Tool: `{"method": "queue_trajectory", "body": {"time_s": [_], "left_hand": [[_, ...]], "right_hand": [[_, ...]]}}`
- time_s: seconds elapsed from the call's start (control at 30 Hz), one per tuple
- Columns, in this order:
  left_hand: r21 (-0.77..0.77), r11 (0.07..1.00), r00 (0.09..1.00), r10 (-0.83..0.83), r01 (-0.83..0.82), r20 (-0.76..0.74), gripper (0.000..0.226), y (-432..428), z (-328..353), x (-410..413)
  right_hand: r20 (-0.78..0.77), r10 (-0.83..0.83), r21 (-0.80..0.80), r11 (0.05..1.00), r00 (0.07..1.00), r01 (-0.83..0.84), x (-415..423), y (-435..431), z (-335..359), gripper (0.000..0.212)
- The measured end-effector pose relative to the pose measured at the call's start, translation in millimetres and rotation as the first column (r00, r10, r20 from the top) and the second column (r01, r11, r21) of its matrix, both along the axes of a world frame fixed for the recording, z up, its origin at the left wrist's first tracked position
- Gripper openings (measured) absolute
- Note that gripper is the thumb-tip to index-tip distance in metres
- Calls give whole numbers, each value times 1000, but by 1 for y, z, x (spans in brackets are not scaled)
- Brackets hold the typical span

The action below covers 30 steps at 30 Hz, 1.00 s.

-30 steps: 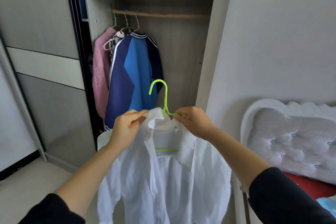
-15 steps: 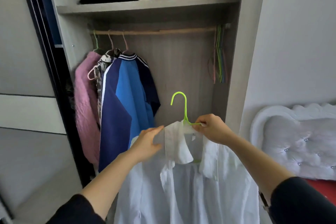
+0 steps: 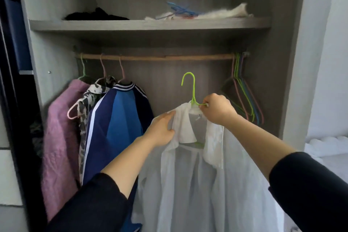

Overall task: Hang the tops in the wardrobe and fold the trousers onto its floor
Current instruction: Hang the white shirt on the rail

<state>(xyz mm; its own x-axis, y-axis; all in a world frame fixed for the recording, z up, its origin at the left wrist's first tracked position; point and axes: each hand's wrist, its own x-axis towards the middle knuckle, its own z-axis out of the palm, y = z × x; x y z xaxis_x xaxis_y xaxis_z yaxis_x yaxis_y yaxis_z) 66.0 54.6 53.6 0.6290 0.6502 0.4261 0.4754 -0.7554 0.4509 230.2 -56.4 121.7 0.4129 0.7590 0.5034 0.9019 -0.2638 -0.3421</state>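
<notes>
A white shirt is held on a green hanger in front of the open wardrobe, below the wooden rail and not yet hooked on it. The hanger's hook is pointed to 12 o'clock. The hanger's wire is pinched just at 3 o'clock of its neck by the right hand, whose fingers are curled tight on it. The left hand is laid against the shirt's shoulder and collar at 9 o'clock of the hanger, its fingers straight and close together on the cloth.

At 9 o'clock of the shirt, three tops are hung on the rail: a blue jacket nearest, then a patterned top, then a pink top. At the rail's 3 o'clock end a bunch of empty hangers is hung. On the shelf at 12 o'clock, a black garment, blue hangers and a white fluffy item are laid.
</notes>
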Motion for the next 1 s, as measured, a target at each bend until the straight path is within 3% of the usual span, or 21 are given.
{"method": "queue_trajectory", "body": {"time_s": [0.17,0.5,0.63,0.83,1.0], "left_hand": [[66,996,993,71,-65,-96,71,65,44,9],[353,898,964,263,-262,46,71,178,122,-30],[471,830,953,291,-298,89,72,221,151,-45],[545,782,938,345,-303,27,74,280,169,-66],[614,744,963,244,-264,118,73,296,163,-69]], "right_hand": [[107,-22,38,999,994,18,-4,75,35,20],[208,-125,181,980,970,87,-25,187,91,23],[191,-160,187,975,969,124,-39,226,97,24],[127,-125,91,989,984,114,-64,279,91,21],[-71,38,-27,999,997,-40,-79,304,76,17]]}}
